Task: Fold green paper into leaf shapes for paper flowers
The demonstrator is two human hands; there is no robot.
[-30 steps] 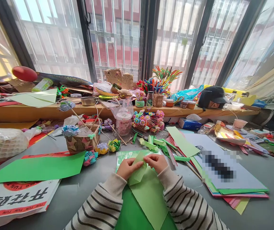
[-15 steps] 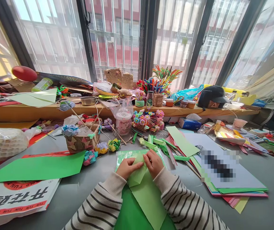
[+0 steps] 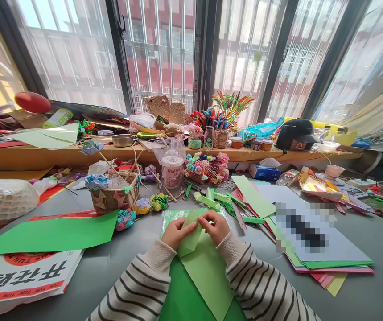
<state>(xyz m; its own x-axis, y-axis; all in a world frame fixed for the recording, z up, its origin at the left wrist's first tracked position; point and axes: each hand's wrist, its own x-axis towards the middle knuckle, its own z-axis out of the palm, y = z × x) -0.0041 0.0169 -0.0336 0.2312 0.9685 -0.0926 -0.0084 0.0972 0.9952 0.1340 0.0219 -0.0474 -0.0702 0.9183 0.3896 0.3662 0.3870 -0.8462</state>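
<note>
Our left hand (image 3: 175, 232) and right hand (image 3: 215, 227) pinch a folded paper (image 3: 188, 243) over the long light-green sheet (image 3: 207, 276). Beyond that sheet, green scraps (image 3: 209, 203) crowd us (paper flowers (image 3: 126, 220) too, to its left); right of it, bare table (image 3: 271, 272) reaches the edge of the paper stack (image 3: 347, 246).

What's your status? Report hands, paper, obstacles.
Left hand pinches small pale-green paper; right hand at its upper edge. Larger pale-green sheet below. Green strips beyond, not blocking.

Paper (image 3: 190, 243) is in the hands (image 3: 174, 233) before the cup (image 3: 172, 174); on the tabletop (image 3: 124, 247), a basket (image 3: 106, 201) stands left, stacked sheets (image 3: 341, 243) right.
</note>
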